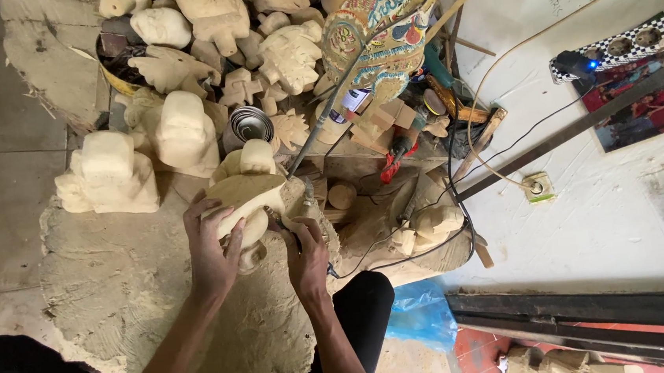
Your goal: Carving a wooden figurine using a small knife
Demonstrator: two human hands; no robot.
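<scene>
From the head view, the left hand (212, 249) has its fingers wrapped over the near side of a pale wooden carving (248, 199), which rests on a big rough wood block (110, 275) in the middle of the scene. Just to the right, the right hand (307, 258) is closed around a small metal tool (306, 193) whose tip meets the carving's right edge. Farther off lie many unfinished pale carvings (184, 131), a shiny tin can (250, 124) and a painted figure (383, 36). A black cable (459, 200) runs along the right, near a blue plastic bag (419, 314).
</scene>
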